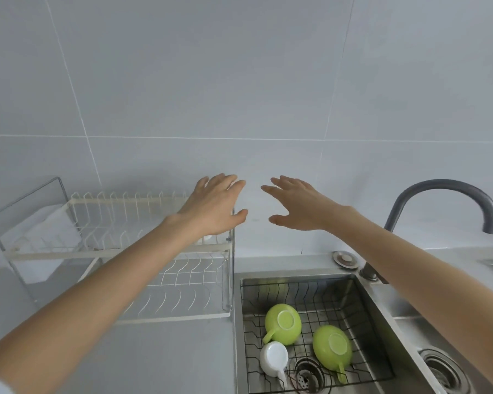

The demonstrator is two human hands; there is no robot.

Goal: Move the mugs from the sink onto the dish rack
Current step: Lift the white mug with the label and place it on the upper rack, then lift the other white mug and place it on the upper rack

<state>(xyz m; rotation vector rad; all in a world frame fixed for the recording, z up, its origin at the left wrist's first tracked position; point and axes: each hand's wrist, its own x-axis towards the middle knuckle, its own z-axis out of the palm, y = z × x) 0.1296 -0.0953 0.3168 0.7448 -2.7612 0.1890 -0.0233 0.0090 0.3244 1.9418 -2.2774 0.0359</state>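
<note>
Three mugs lie upside down on a black wire grid in the steel sink (pixel 365 297): a green mug (pixel 283 324) at the back left, a second green mug (pixel 332 352) to its right, and a white mug (pixel 273 359) in front. The white two-tier dish rack (pixel 120 251) stands on the counter left of the sink with no mugs on it. Both arms stretch forward, well above the sink. My left hand (pixel 214 207) hovers over the rack's right end, fingers spread, holding nothing. My right hand (pixel 299 204) is level with it, palm down, fingers apart.
A dark curved faucet (pixel 444 200) rises at the sink's back right corner. A second basin with a round drain (pixel 444 371) lies to the right. A round steel cap (pixel 345 258) sits behind the sink. The tiled wall is close behind everything.
</note>
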